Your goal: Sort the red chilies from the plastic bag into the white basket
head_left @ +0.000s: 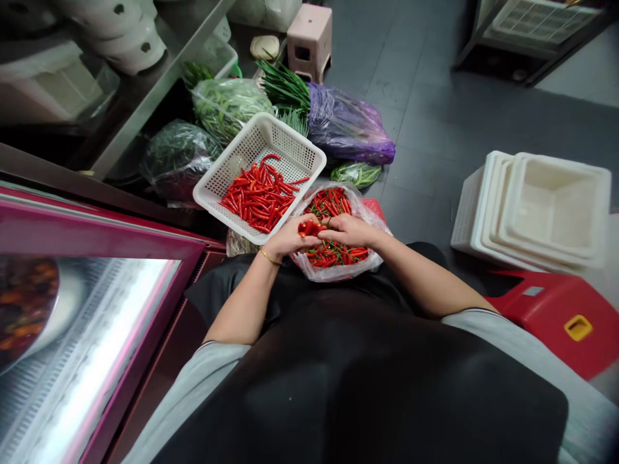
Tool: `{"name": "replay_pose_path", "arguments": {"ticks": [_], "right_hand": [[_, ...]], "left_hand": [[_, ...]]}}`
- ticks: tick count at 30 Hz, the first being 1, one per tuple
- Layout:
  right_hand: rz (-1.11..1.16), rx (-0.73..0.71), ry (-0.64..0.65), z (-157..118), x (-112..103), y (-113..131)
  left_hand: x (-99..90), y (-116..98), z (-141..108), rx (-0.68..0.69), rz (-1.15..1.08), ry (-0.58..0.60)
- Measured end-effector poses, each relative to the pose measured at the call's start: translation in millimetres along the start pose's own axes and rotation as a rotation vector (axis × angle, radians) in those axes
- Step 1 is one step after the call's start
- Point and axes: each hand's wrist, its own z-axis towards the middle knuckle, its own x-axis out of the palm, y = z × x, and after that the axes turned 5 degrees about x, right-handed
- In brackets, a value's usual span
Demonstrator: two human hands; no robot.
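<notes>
My left hand [289,237], with a gold bracelet at the wrist, is closed around several red chilies [309,227]. Close beside it, my right hand [349,231] pinches with thumb and fingers at a chili by the left hand's bunch; its fingertips are partly hidden. Both hands are over a clear plastic bag [372,258] full of red chilies with green stems [338,252]. To the upper left, a white perforated basket [316,156] holds a heap of red chilies [261,196], which look stemless.
Bagged greens [232,106] and a purple bag [351,125] of long green stalks lie beyond the basket. A pink stool [309,38] stands behind them. At right are stacked white bins [556,212] and a red plastic stool [561,316]. A lit glass-topped cabinet [111,322] borders the left.
</notes>
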Motion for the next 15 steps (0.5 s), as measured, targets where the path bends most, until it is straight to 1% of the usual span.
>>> {"name": "replay_pose_path", "arguments": {"ticks": [2,3,4,5,6,8,9,10,11,12,13,14,15], "right_hand": [[0.042,-0.083,0.141,-4,-4,10],[0.061,-0.123,0.187,-6,-5,14],[0.060,-0.148,0.194,-7,-5,18],[0.034,-0.150,0.155,-8,-4,20],[-0.019,-0.126,0.073,-8,-2,20],[-0.190,-0.007,-0.149,-4,7,13],[-0.293,0.072,-0.238,-1,13,5],[-0.397,0.147,-0.291,2,21,-4],[-0.492,0.211,-0.294,6,29,-15],[-0.571,0.251,-0.258,9,38,-26],[-0.637,0.261,-0.187,13,47,-38],[-0.692,0.265,-0.105,16,55,-48],[-0.730,0.273,-0.031,18,62,-57]], "left_hand": [[-3.7,-6,-6,-0.023,-0.060,0.101],[-5.3,-8,-9,-0.038,-0.084,0.147],[-6.2,-9,-10,-0.051,-0.105,0.179],[-6.2,-9,-11,-0.059,-0.126,0.190],[-5.0,-7,-10,-0.058,-0.148,0.171],[0.5,1,-6,-0.049,-0.179,0.071],[3.8,7,-3,-0.054,-0.183,0.015],[6.2,14,0,-0.066,-0.175,-0.034],[6.5,21,4,-0.080,-0.149,-0.092],[3.7,28,8,-0.093,-0.098,-0.166],[-3.0,33,11,-0.104,-0.029,-0.257],[-13.8,37,15,-0.106,0.054,-0.366],[-28.5,37,18,-0.100,0.148,-0.477]]}}
